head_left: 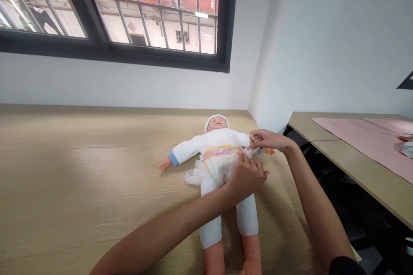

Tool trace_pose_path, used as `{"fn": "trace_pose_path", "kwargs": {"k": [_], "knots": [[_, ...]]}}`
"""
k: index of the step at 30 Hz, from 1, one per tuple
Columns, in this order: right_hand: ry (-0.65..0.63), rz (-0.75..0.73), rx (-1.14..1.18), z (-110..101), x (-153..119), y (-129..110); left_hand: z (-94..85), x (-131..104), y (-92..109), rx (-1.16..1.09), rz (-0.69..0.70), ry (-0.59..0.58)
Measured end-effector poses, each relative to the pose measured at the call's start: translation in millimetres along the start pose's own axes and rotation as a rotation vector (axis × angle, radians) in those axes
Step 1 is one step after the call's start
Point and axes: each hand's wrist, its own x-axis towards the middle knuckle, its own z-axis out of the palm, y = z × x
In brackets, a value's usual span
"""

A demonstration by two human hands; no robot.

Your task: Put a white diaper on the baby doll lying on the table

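A baby doll [217, 138] in a white cap and white suit with blue cuffs lies on its back on the wooden table, its feet toward me. Around its hips sits a white diaper [214, 165] with a coloured print at the waist; its frilled edge spreads out at the left side. My left hand [248, 176] presses on the diaper's front right part, its fingertips hidden against it. Just above, my right hand [269, 141] pinches the diaper's side tab [254, 151] and pulls it outward, near the doll's arm on the right.
The wooden table [80, 180] reaches back to a white wall [129, 86] under a barred window [155, 8]. To the right, across a dark gap, stands another table [342, 154] with a pink cloth [364, 137]. Part of a hand shows at the far right edge.
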Motion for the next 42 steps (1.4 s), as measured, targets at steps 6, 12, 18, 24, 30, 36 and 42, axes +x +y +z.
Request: {"fn": "trace_pose_path", "kwargs": {"k": [6, 12, 18, 24, 30, 36, 42], "knots": [[0.084, 0.030, 0.025, 9, 4, -3, -4.0, -1, 4, 0.029, 0.003, 0.043], [0.146, 0.001, 0.035, 30, 20, -3, -0.6, -2, 6, 0.055, 0.064, 0.006], [0.266, -0.024, -0.074, 42, 29, 2, 2.4, -1, 6, 0.015, 0.077, 0.021], [0.345, -0.044, -0.184, 48, 38, 10, 4.2, -1, 9, 0.024, 0.100, -0.004], [0.376, -0.020, -0.219, 57, 32, 2, -0.7, -1, 9, -0.024, 0.080, -0.097], [0.292, -0.009, -0.003, 57, 18, -16, -5.4, 0, 8, -0.008, -0.042, -0.074], [0.310, -0.099, 0.111, 45, 5, -34, -17.9, -3, 10, 0.150, -0.237, -0.218]]}}
